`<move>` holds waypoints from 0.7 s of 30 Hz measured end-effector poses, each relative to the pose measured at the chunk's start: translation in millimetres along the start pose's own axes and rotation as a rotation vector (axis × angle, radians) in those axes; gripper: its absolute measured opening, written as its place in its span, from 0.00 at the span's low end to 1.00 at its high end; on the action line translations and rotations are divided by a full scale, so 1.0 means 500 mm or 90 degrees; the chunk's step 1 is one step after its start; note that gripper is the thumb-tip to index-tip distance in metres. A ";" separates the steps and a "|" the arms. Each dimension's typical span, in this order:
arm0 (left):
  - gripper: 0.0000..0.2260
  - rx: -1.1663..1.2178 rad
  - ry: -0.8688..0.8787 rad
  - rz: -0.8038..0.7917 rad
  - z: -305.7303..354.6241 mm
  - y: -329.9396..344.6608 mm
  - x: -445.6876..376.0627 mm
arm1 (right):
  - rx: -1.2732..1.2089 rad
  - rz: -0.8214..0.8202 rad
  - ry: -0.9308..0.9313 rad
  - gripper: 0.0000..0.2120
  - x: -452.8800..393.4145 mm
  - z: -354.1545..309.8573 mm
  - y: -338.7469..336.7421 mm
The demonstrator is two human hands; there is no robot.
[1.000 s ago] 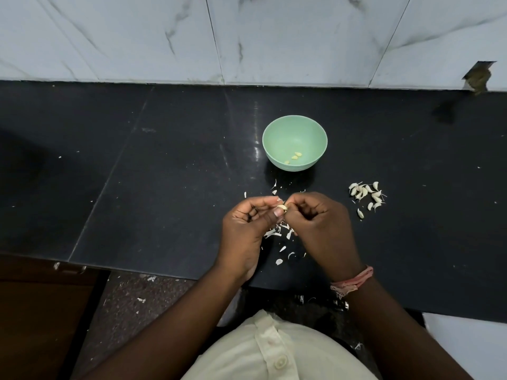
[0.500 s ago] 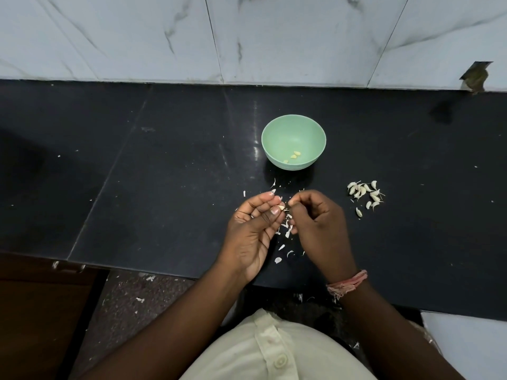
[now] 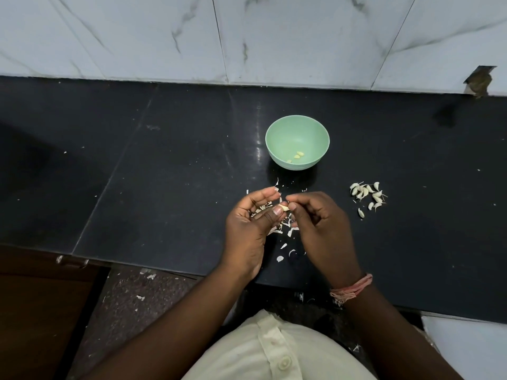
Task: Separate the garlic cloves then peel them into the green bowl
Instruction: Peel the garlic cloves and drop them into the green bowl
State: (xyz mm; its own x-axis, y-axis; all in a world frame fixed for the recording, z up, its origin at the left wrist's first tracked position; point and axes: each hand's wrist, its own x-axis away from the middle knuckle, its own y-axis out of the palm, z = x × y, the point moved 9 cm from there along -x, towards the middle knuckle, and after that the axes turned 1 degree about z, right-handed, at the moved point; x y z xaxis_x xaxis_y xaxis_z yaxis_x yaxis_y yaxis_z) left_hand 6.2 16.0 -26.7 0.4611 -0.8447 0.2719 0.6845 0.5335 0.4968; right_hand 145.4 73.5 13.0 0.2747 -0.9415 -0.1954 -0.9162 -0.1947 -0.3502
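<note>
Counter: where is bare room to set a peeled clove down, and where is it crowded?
Bare: the dark counter left of the green bowl, and right of the unpeeled cloves. Crowded: peel scraps under both hands, before the bowl.

Bowl: the small round green plastic bowl [image 3: 297, 133] sits on the dark stone counter [image 3: 164, 174], behind the hands.
In it: three peeled cloves [image 3: 297, 156].
Right: unpeeled garlic cloves [image 3: 367, 194].
Front: torn skin scraps [image 3: 285, 234], under the hands.
</note>
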 end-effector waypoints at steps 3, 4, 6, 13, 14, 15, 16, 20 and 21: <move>0.13 0.012 0.000 0.021 0.001 -0.006 0.003 | 0.048 -0.003 -0.043 0.06 0.004 -0.021 0.000; 0.13 0.018 -0.002 0.027 0.000 -0.007 0.005 | 0.054 -0.001 -0.043 0.05 0.005 -0.020 0.000; 0.12 0.028 -0.004 0.038 0.000 -0.006 0.008 | 0.071 0.005 -0.039 0.04 0.007 -0.021 0.003; 0.19 0.069 -0.010 0.043 0.000 0.001 0.013 | 0.066 0.042 0.009 0.03 0.017 -0.016 0.005; 0.21 0.078 -0.007 0.040 0.001 0.002 0.013 | 0.059 0.038 0.013 0.03 0.017 -0.015 0.005; 0.22 0.084 -0.004 0.037 0.001 0.002 0.012 | 0.051 0.031 0.015 0.02 0.016 -0.014 0.007; 0.23 0.084 -0.004 0.034 0.001 0.002 0.013 | 0.045 0.024 0.020 0.02 0.015 -0.013 0.008; 0.17 0.033 0.011 0.024 0.005 0.000 0.016 | 0.036 0.025 0.042 0.03 0.018 -0.012 0.007; 0.16 0.022 0.017 0.026 0.007 -0.001 0.017 | 0.031 0.024 0.046 0.02 0.020 -0.012 0.008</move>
State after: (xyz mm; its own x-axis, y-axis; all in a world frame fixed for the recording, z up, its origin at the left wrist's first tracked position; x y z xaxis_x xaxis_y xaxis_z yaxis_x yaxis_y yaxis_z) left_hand 7.5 8.5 -21.9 0.5038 -0.8204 0.2705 0.6451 0.5656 0.5138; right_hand 142.8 61.8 15.0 0.2174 -0.9656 -0.1427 -0.9096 -0.1474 -0.3885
